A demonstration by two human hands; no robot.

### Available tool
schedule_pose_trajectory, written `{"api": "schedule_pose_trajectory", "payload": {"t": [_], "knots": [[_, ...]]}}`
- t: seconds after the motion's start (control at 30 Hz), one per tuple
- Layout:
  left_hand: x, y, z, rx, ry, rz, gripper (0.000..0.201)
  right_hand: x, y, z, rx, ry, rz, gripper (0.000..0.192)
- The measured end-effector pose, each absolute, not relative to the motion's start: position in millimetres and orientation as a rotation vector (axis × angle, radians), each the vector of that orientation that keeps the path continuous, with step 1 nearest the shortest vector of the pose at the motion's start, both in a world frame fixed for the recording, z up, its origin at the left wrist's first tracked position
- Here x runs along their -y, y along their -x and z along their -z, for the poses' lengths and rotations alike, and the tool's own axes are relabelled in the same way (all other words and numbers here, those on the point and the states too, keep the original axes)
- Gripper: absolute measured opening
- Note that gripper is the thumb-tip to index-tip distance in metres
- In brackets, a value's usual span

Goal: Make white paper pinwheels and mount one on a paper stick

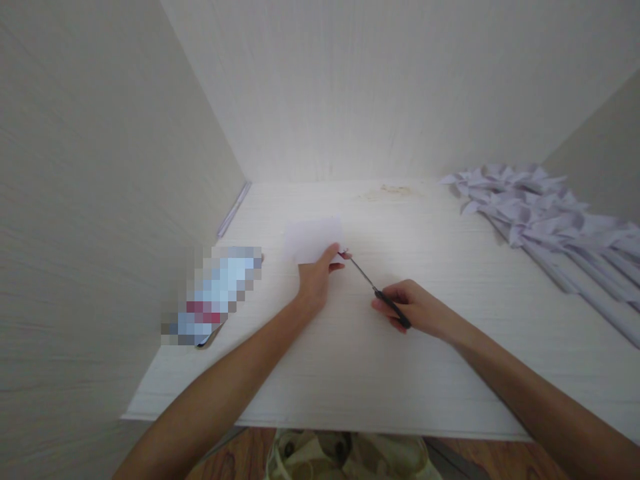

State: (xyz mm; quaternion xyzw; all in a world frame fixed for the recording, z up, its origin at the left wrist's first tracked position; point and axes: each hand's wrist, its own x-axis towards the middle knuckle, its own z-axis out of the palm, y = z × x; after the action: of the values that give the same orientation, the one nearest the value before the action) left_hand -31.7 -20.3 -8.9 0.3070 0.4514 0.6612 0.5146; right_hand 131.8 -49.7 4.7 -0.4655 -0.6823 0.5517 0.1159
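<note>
Near the middle of the white table, my left hand [317, 277] grips a white sheet of paper [313, 239] by its right edge, thumb on top. My right hand [407, 307] is wrapped round the black handles of a pair of scissors [367, 277]. Their thin metal blades point up and left, with the tips close to my left fingertips and the paper's right edge. Whether the blades touch the paper is too small to tell. Something small and dark red shows by my left fingertips.
Several folded white paper pieces with rolled stems [530, 207] lie piled at the right. A phone [225, 293], its screen blurred, rests at the left. Behind it a thin paper strip [234, 210] lies along the left wall. Pale panels [350, 87] enclose the table's back and sides.
</note>
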Motion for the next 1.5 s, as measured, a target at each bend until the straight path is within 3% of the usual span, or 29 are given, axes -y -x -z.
{"api": "schedule_pose_trajectory", "payload": {"t": [0.23, 1.5], "knots": [[20.5, 30.9, 10.5, -1.114, -0.759, -1.590, 0.016, 53.5, -127.2, -13.1, 1.925, 1.328, -1.745, 0.045], [22.8, 28.4, 7.3, -1.165, -0.739, -1.563, 0.016, 53.8, -125.0, -11.7, 1.876, 1.376, -1.704, 0.044]]}}
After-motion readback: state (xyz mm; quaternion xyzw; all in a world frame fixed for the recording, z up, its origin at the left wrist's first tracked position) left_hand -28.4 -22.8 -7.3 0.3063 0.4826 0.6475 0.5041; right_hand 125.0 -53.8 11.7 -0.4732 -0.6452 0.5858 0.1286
